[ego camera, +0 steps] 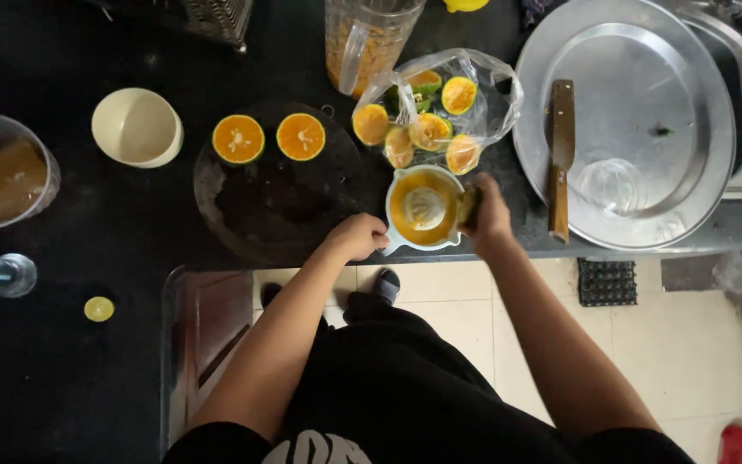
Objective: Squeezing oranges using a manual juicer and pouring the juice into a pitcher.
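Both hands (358, 236) grip juicer (423, 209) at counter edge (646, 245).

Juicer (423, 209) hemmed in: bag (440, 107) of halves just behind, jug (369, 39) behind that, knife (561, 159) on tray (689, 94) to the right. Left hand (357, 235) blocks its left side, right hand (484, 210) its right. Open counter btwn bowl (137, 127) and board (276, 185), also front-left near lime slice (99, 308).
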